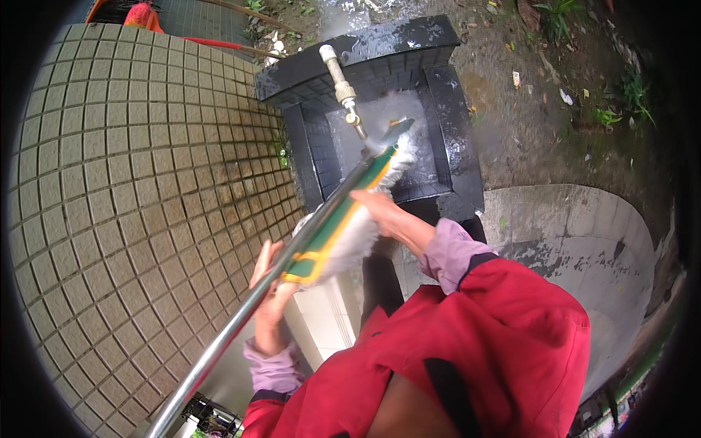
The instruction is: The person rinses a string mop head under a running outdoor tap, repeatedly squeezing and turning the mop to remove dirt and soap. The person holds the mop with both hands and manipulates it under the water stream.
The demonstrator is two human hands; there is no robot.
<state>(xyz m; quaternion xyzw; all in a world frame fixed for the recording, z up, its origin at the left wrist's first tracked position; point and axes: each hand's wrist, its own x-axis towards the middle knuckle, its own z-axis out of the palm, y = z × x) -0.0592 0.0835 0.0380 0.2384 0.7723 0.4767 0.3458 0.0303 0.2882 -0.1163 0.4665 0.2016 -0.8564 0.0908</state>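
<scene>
A flat dust mop with a green mop head [328, 225], yellow trim and a white fringe [350, 243] slants across the view. Its far end hangs over a dark tiled basin, below a metal tap [344, 90]. My right hand [379, 212] grips the mop head's fringe side near the middle. Lower down, my left hand [274, 298] holds the near end, with the shiny metal handle [205, 358] lying across its fingers. Motion blurs the mop's far end and the tap's outlet. The fringe hides part of the right fingers.
The basin's dark rim [457, 137] surrounds wet, whitish water [378, 112]. A tiled wall [137, 164] stands close on the left. Muddy ground [520, 131] with litter and small plants lies right, beside concrete paving [569, 235]. Red-handled cleaning tools [219, 44] lie beyond the wall.
</scene>
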